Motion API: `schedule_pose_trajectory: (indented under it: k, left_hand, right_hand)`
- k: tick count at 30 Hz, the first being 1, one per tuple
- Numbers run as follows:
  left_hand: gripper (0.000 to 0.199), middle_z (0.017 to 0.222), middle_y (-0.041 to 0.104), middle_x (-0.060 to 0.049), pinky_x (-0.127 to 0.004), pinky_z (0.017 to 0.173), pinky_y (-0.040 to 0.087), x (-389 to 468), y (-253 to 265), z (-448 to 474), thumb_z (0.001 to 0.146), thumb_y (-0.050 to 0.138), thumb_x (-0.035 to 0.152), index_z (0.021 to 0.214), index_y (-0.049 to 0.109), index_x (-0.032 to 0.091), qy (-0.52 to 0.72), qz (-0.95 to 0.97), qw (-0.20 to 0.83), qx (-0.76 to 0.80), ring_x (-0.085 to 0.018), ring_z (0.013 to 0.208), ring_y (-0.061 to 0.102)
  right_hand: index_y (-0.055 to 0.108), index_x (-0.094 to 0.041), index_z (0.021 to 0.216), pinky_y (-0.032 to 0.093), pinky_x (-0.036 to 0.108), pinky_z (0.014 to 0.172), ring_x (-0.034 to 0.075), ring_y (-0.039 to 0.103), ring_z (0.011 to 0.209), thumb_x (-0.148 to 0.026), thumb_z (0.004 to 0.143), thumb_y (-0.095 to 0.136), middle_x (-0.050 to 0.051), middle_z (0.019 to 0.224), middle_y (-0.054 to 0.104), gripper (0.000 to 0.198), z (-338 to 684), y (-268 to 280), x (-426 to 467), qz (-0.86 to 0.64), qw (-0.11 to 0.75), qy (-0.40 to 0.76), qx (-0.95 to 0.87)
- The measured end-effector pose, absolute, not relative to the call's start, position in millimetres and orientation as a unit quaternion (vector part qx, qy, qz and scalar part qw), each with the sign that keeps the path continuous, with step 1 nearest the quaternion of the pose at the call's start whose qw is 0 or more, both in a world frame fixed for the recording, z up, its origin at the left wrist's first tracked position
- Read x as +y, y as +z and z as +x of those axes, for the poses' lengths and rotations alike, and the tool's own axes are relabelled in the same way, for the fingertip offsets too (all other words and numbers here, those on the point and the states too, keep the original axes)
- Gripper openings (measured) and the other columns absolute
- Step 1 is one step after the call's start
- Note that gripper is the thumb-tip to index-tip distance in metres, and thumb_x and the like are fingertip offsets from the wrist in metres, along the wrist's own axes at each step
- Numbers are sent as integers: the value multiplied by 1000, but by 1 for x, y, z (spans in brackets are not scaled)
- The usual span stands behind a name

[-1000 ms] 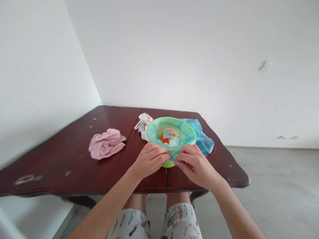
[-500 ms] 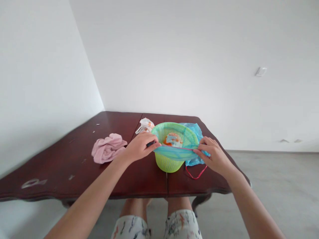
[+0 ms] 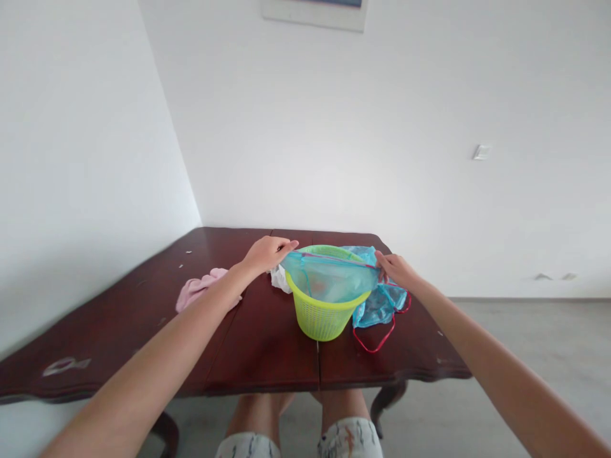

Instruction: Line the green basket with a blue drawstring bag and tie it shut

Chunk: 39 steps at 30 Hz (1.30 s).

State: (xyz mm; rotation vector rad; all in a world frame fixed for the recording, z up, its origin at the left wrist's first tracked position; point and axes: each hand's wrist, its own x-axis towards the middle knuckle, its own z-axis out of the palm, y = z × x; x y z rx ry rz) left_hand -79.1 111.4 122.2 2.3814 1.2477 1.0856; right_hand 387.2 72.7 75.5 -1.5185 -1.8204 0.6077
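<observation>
Blue plastic bag point(image 3: 331, 280) held taut across the green basket point(image 3: 317, 318)
My left hand point(image 3: 267, 253) and right hand point(image 3: 397, 271) pinch opposite ends of its edge between the fingers point(image 3: 289, 245) — the basket stands upright on the desk point(image 3: 267, 356).

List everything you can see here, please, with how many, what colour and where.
Basket: one, yellow-green, on the table
Plastic film: one, translucent blue with pinkish edge, stretched between the hands across the basket
Plastic bag: one, blue with red cord, right of the basket
Crumpled plastic: one, white, left of the basket
Cloth: one, pink, left on the table
Table: one, dark red-brown, centre
Walls: two, white, behind and left
Frame: one, pale, top edge
Wall plate: one, white, right
Floor: one, grey, right and below
Left hand: one, bare, gripping the film's left end
Right hand: one, bare, gripping its right end
Legs: two, patterned whitish shorts, bottom
</observation>
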Motion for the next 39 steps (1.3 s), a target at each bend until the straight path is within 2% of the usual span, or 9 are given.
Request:
schedule_pose_trajectory:
  k: [4,9,12,15,19,25,30,34,39]
  left_hand:
    - [67,63,71,-7,-37,69,43,135,137,-67,110,55,76,65,67,27,389,792,103,459,-27,63,64]
    - [52,118,92,-11,-37,98,59,116,152,-64,118,53,65,97,79,26,457,783,109,408,-30,110,85]
    - [43,130,91,-10,-37,106,62,82,153,-71,118,62,63,109,81,25,508,773,145,353,-30,123,85]
    - [40,129,91,-10,-39,110,64,49,153,-84,116,70,62,115,83,24,532,752,183,343,-31,123,86]
    - [42,115,91,-11,-41,103,68,27,156,-105,111,74,64,108,83,23,527,736,201,376,-31,110,86]
    - [47,119,87,-10,-40,86,67,30,151,-107,101,82,65,124,78,24,379,800,228,406,-30,98,84]
    - [34,119,88,-10,-42,91,60,45,140,-84,93,85,47,122,84,29,286,844,89,445,-35,103,82]
    - [29,108,89,-9,-37,81,56,57,137,-72,96,80,48,119,86,30,312,835,86,446,-33,92,81]
    - [47,108,91,-9,-36,83,55,60,145,-66,107,67,69,106,89,27,359,814,115,442,-32,95,80]
  right_hand:
    - [76,-24,83,61,35,63,27,81,68,-83,103,64,12,80,85,64,370,98,104,-584,410,207,-669]
    - [80,-25,138,69,43,104,30,86,116,-61,110,66,12,130,89,48,351,114,92,-515,500,141,-682]
    - [73,-27,157,70,44,99,29,87,113,-50,115,64,12,137,87,49,351,112,56,-468,522,66,-711]
    - [75,-30,152,71,42,90,29,86,108,-40,114,67,11,137,87,40,360,111,16,-456,508,-38,-729]
    - [79,-30,133,69,47,102,31,84,113,-34,111,78,8,125,87,22,376,117,-25,-426,465,-142,-763]
    - [82,-28,125,65,43,89,28,80,105,-22,111,74,10,120,81,17,373,118,-74,-374,382,-177,-826]
    - [88,-30,115,66,46,88,29,78,102,-42,117,69,11,123,80,22,356,109,-100,-358,331,-27,-873]
    - [73,-29,88,61,39,68,27,73,90,-57,116,68,12,111,74,40,340,101,-90,-447,488,89,-745]
    - [67,-30,109,46,33,59,19,58,64,-63,101,82,1,84,73,36,331,87,-48,-564,462,143,-669]
